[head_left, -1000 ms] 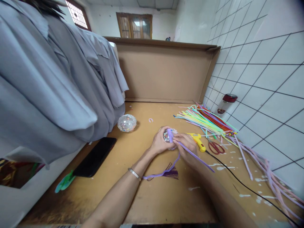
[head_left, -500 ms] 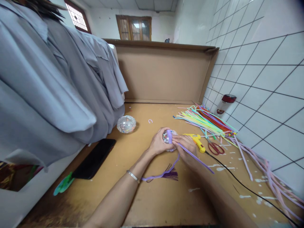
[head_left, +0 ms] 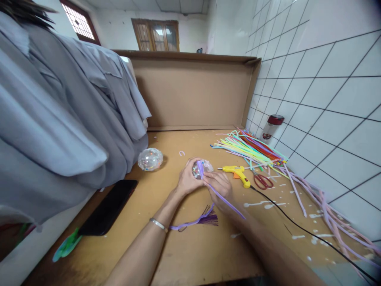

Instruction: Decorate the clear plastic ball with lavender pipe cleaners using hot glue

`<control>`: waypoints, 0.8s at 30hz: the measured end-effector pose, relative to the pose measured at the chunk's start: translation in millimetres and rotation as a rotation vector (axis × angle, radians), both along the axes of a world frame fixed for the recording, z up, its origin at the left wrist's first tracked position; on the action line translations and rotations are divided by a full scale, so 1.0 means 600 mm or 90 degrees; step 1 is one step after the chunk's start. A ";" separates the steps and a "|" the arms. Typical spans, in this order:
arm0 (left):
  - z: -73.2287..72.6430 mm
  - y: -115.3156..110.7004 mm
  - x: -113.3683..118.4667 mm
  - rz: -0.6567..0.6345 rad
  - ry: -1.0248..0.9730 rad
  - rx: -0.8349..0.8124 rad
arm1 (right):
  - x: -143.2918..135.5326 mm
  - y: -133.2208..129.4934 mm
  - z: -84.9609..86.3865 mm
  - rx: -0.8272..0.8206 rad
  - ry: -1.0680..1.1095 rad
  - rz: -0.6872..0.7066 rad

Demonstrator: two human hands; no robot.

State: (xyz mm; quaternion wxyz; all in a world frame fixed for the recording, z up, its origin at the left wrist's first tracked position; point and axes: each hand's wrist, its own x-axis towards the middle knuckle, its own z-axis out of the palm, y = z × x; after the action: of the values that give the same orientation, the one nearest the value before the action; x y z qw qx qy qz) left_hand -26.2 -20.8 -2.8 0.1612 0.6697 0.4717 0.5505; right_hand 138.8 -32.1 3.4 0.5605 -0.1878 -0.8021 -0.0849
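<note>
A clear ball with colourful bits [head_left: 196,171] is held between my hands over the table. My left hand [head_left: 188,177] wraps round its left side. Purple pipe cleaner strips [head_left: 200,169] lie across the ball, and my right hand [head_left: 218,186] pinches them at its near right side. A loose length of purple pipe cleaner [head_left: 228,202] runs from my right fingers toward the lower right. Below my hands, a dark purple tassel [head_left: 209,218] lies on the table with another purple strand. A yellow glue gun [head_left: 238,172] rests to the right of my right hand.
Another clear ball [head_left: 150,159] sits left, near a black phone [head_left: 108,207]. Red-handled scissors [head_left: 263,181], a pile of coloured pipe cleaners [head_left: 250,147] and a red-lidded bottle [head_left: 272,126] are right. A cardboard panel [head_left: 193,93] stands behind; a person in grey [head_left: 59,107] is at left.
The whole view has shifted, so most things appear farther left. My right hand has turned slightly and the loose purple end points more steeply down. Both hands still hold the ball and strips.
</note>
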 end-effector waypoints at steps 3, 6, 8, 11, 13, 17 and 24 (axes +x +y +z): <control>-0.001 -0.001 0.009 -0.027 -0.036 -0.027 | 0.000 -0.006 0.004 0.024 -0.010 -0.025; -0.001 -0.003 0.019 -0.068 -0.067 -0.058 | -0.001 -0.012 0.004 0.035 0.010 -0.048; -0.001 -0.004 0.023 -0.083 -0.066 -0.075 | 0.000 -0.015 0.002 0.018 0.022 -0.053; 0.000 -0.004 0.023 -0.071 -0.043 -0.090 | 0.003 -0.015 -0.002 -0.036 0.024 -0.048; 0.001 -0.004 0.022 -0.064 -0.033 -0.095 | 0.005 -0.015 -0.003 -0.062 0.021 -0.040; 0.005 -0.004 0.020 -0.059 -0.036 -0.104 | 0.006 -0.014 -0.002 -0.080 0.019 -0.040; 0.010 -0.008 0.020 -0.072 -0.048 -0.120 | 0.004 -0.017 0.003 -0.080 0.018 -0.051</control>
State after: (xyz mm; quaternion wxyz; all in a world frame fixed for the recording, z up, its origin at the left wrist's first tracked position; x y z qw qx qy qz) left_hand -14.3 -25.4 3.4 0.2718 0.6562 0.4765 0.5182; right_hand 141.0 -42.3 5.4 0.5552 -0.2560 -0.7895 -0.0537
